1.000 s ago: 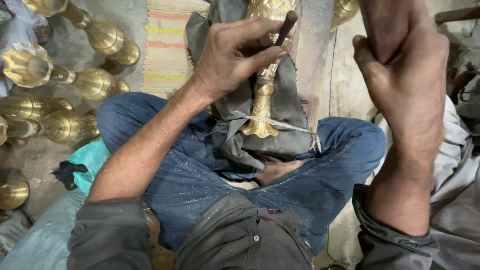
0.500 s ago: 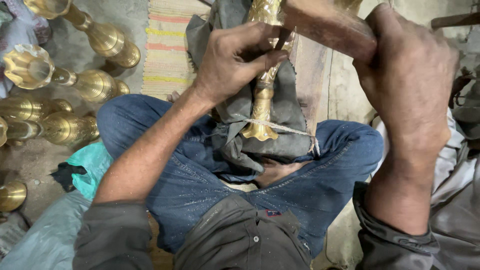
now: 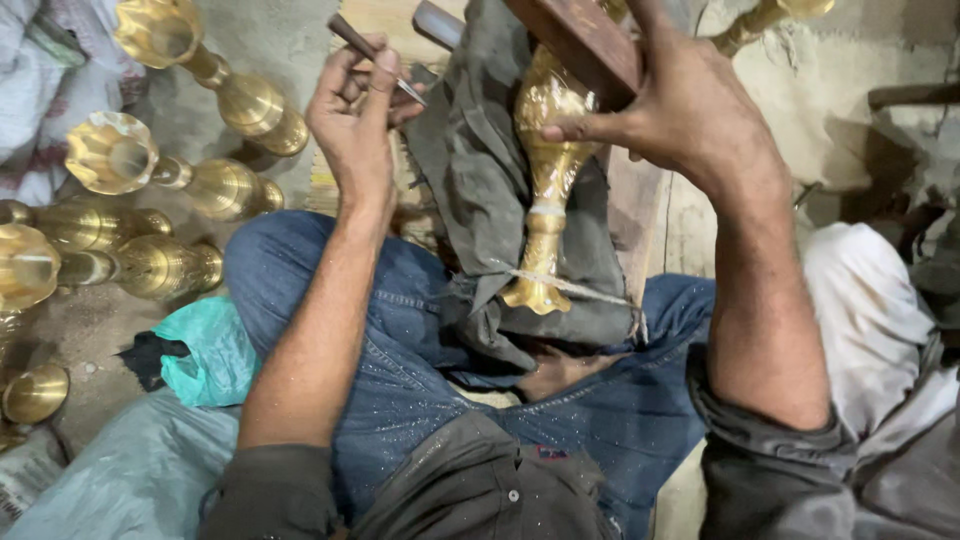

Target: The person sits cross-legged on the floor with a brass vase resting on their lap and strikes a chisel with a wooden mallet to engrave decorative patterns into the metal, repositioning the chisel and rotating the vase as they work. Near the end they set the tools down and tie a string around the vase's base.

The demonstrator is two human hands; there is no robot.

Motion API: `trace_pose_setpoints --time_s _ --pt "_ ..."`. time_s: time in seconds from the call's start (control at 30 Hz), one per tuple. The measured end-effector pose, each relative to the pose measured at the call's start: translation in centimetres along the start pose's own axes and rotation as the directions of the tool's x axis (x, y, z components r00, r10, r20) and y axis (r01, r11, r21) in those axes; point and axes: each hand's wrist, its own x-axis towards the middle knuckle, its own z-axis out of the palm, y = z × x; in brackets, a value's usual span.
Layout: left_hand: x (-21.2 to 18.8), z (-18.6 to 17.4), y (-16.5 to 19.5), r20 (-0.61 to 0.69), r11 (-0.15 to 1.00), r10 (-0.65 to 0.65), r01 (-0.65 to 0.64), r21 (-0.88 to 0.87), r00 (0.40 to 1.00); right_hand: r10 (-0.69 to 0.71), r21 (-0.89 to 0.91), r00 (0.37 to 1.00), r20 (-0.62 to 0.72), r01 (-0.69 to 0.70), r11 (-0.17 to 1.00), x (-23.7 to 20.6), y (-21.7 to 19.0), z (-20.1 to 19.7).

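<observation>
A brass vase (image 3: 547,190) lies on a dark grey cloth (image 3: 480,200) across my lap, tied near its foot with a thin string. My left hand (image 3: 358,110) is raised to the left of the vase and grips a thin chisel (image 3: 375,60) with a wooden handle. My right hand (image 3: 670,110) holds a wooden mallet block (image 3: 585,40) and rests fingertips on the vase's body. I sit cross-legged in blue jeans.
Several finished brass vases (image 3: 180,180) lie on the floor at the left. A teal bag (image 3: 210,350) and a grey plastic sheet (image 3: 130,470) sit by my left knee. White cloth (image 3: 870,310) is piled at the right. A striped mat (image 3: 385,20) lies ahead.
My left hand has lifted off the vase and moved left with the chisel. My right hand has come down onto the vase with the wooden block.
</observation>
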Motion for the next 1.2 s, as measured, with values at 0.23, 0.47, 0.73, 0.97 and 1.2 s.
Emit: trace_pose_setpoints --time_s 0.23,0.47,0.73,0.97,1.2 --pt "-0.9 1.3 -0.2 0.103 0.999 -0.012 0.008 0.04 0.995 -0.245 0.64 0.962 -0.124 0.266 0.721 1.8 8.6 3.9" --pt "-1.8 2.0 0.3 0.108 0.992 0.101 -0.109 0.069 0.989 -0.251 0.443 0.966 -0.067 0.254 0.86 1.3 8.2 3.3" --pt "-3.6 5.8 3.1 0.403 0.938 0.126 -0.241 0.248 0.906 -0.278 0.522 0.952 -0.128 0.303 0.797 1.7 6.8 3.8" --pt "-5.1 7.4 2.5 0.479 0.787 0.326 -0.515 0.34 0.815 -0.327 0.42 0.911 -0.25 0.406 0.812 -0.5 6.5 4.9" --pt "-5.5 6.4 1.0 0.565 0.714 0.391 -0.627 0.312 0.726 -0.127 0.047 0.893 -0.431 0.163 0.986 -6.5 5.1 2.8"
